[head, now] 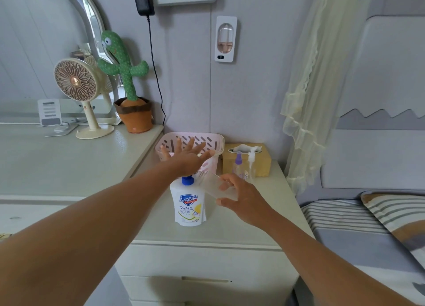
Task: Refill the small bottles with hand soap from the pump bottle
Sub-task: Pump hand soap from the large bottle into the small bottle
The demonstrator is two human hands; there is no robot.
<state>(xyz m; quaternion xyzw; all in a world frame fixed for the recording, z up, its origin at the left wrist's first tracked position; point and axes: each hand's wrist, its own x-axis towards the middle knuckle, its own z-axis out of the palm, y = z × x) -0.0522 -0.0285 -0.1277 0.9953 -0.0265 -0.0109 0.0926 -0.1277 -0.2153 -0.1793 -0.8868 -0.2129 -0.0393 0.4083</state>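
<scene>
Two hands: both are busy over the desk (230, 229).
Left: our left hand (187, 159) has its fingers spread, palm on top of the upright pump bottle (189, 205).
Right: our right hand (245, 201) pinches a clear small bottle (218, 186) between thumb and fingers.
Axis: the small bottle lies tilted, just right of the pump, upper end toward the spout.
Next: we judge its mouth must sit under the spout.
Behind: spare bottles (238, 166) stand well back.
</scene>
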